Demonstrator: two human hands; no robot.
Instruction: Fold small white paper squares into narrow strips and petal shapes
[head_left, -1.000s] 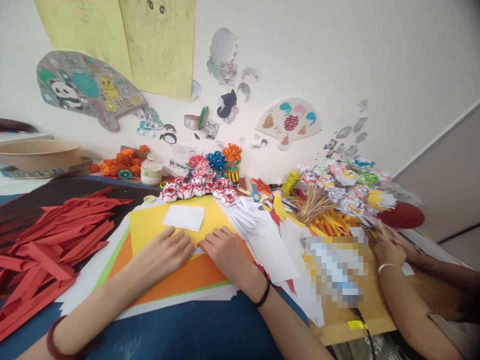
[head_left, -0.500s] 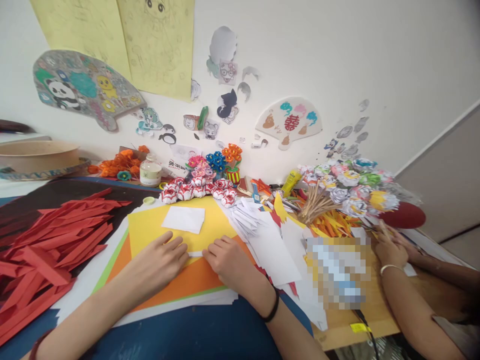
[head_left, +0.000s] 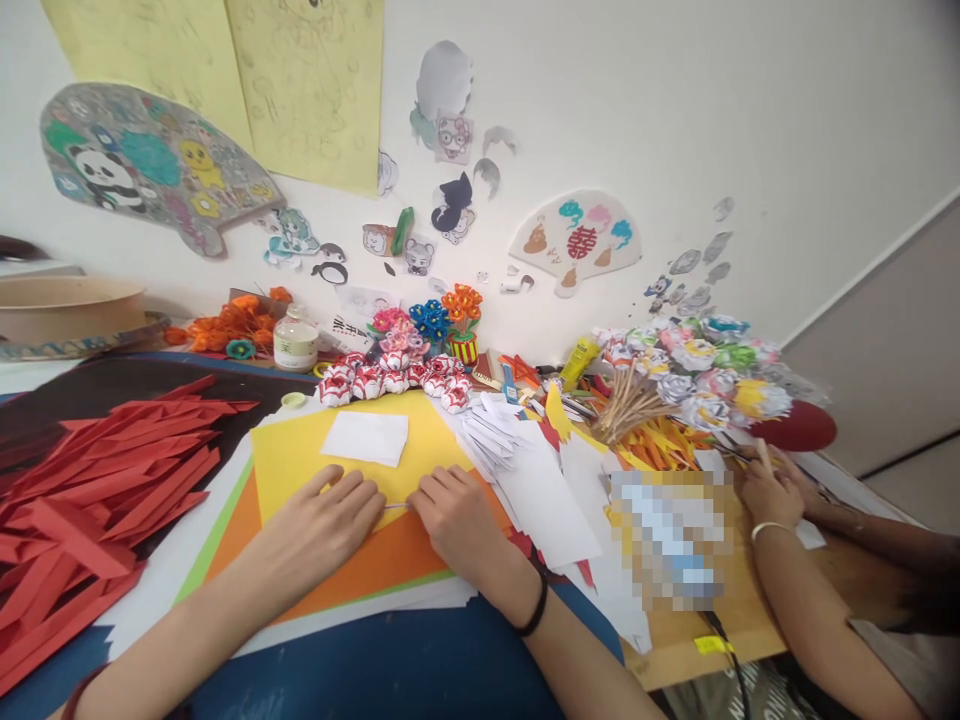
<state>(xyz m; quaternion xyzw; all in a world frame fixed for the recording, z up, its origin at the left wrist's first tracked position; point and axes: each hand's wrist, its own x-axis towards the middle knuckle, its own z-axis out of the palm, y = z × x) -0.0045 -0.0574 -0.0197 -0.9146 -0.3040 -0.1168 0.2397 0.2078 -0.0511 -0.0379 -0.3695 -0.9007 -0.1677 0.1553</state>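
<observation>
My left hand and my right hand rest over the stacked coloured paper, fingers curled, a small gap between them. A narrow white paper strip runs from one hand's fingertips to the other's; most of it is hidden under the fingers. Below lies a yellow sheet, on top of an orange sheet. Just beyond my hands a white rectangle of paper lies flat on the yellow. To the right are a bundle of thin white paper strips and white sheets.
Folded red paper strips cover the left side. Red-and-white paper flowers stand along the back, near a glue bottle. At right, a bunch of paper flowers lies near a co-worker's hands. A blurred patch hides something there.
The white strip between my hands looks thinner now, and my fingers have shifted slightly along it. The whole view has moved a little.
</observation>
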